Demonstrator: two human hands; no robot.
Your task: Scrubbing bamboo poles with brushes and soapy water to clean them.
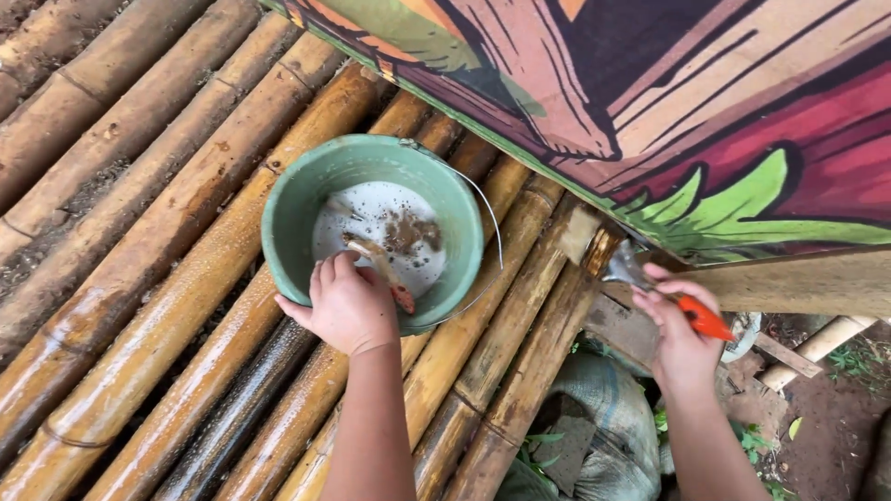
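1. Right hand [682,329] is wrapped around the orange handle of a paintbrush [620,264] — fingers closed tight on it. The bristle end points up and to the left, resting on the end of a bamboo pole [534,357] right under the painted board [705,102].

2. The brush's long axis runs diagonally, handle low and right, bristles high and left. So the wet end already faces the green bucket [371,227], which sits just beside it to the left, with one or two poles between.

3. Left hand [348,306] is on the near rim of the bucket, fingers curled over the edge and gripping it. It's the closer hand to the bucket by far — touching it, in fact.

4. Inside the bucket there's a shallow whitish liquid with brown specks, and a second brush or stick [380,269] leaning from the puddle up to the rim by the left fingers. Can't tell if the fingers touch it.

5. The bucket's wire bail hangs down over its right side, the side nearest the paintbrush.

6. Open room: plenty of bamboo deck up and left. To the right the deck ends — sacks [594,417] and bare dirt below, so that edge is close to the right hand.
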